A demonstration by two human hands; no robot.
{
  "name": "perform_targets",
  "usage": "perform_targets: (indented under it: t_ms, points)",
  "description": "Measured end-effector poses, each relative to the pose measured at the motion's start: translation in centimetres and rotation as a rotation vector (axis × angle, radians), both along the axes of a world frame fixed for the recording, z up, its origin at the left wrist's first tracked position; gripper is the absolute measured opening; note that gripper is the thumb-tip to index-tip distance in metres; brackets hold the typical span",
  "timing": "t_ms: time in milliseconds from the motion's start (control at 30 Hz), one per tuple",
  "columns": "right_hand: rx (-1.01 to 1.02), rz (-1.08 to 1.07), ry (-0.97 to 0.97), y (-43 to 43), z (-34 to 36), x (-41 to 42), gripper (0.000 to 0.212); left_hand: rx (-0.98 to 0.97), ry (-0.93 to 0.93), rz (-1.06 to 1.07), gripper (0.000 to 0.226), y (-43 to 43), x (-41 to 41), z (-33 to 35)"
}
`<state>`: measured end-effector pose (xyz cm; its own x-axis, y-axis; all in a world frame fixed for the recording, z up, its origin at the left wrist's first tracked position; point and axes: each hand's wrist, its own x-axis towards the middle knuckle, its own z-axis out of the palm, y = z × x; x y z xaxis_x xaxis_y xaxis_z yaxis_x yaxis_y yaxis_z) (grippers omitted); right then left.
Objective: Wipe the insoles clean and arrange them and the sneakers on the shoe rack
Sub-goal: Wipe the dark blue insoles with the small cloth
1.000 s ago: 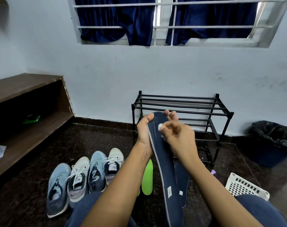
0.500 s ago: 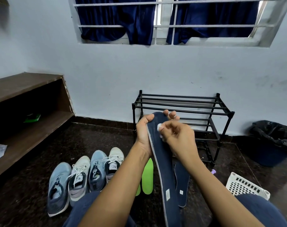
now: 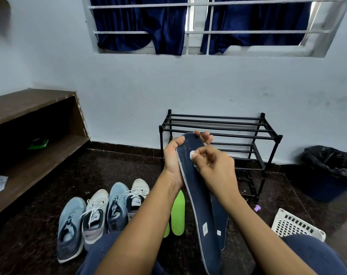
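The navy insole [image 3: 197, 197] is being held up in front of the person, its toe end raised before the black shoe rack [image 3: 218, 124] and its heel end sloping down toward the lap. The left hand [image 3: 171, 161] is gripping the toe end, with the thumb on the near edge and the fingers curling round behind. The right hand [image 3: 214, 167] is pinching a small white wipe [image 3: 193, 154] and pressing it against the insole's upper face near the toe. A second navy insole [image 3: 221, 219] is lying on the dark floor [image 3: 129, 167] below, with two green insoles [image 3: 178, 213] just beside it. Four sneakers [image 3: 94, 219] are sitting in a row to the left. A white basket [image 3: 295, 225] is resting on the floor at the right.
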<state>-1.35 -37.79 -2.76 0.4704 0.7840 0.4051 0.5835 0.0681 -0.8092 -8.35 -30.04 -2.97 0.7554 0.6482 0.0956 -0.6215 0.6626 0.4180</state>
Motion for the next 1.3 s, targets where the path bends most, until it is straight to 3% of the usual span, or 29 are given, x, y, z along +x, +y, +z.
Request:
perform_targets:
  t_ms: [200,267,467,533,633,733,967,1100,1300]
  points:
    - [-0.199,0.455,0.279,-1.4,1.5,-1.4,0.016,0.003,-0.081,0.076,0.034,1.6,-0.7,0.0]
    - [-0.199,0.423,0.245,-1.3,1.4,-1.2,0.015,0.002,-0.068,0.080,0.034,1.8,-0.6,-0.2]
    - [-0.023,-0.017,-0.089,0.2,-0.2,-0.4,0.013,-0.002,0.026,0.031,0.031,0.1,0.4,-0.4]
    - [-0.001,0.011,-0.042,0.1,-0.4,-1.0,0.011,0.037,0.065,0.042,0.033,0.1,-0.1,0.0]
    - [-0.060,0.251,0.172,-0.3,-0.2,-1.6,0.012,0.030,0.044,0.093,0.038,1.1,-0.8,0.4]
    - [-0.115,0.352,0.217,-0.5,0.0,-1.7,0.013,-0.004,0.025,0.147,0.049,1.9,-1.0,0.1]
    - [0.005,0.017,-0.027,-0.3,0.2,-0.8,0.009,0.001,0.086,-0.002,0.035,-0.4,0.2,0.1]
    - [0.014,0.213,0.148,-0.8,0.3,-1.9,0.010,0.020,0.011,0.037,0.039,0.4,-0.5,1.0]
    - [0.036,0.201,-0.083,-0.8,0.7,-2.5,0.007,-0.035,-0.046,0.077,0.049,1.3,-0.6,0.6]
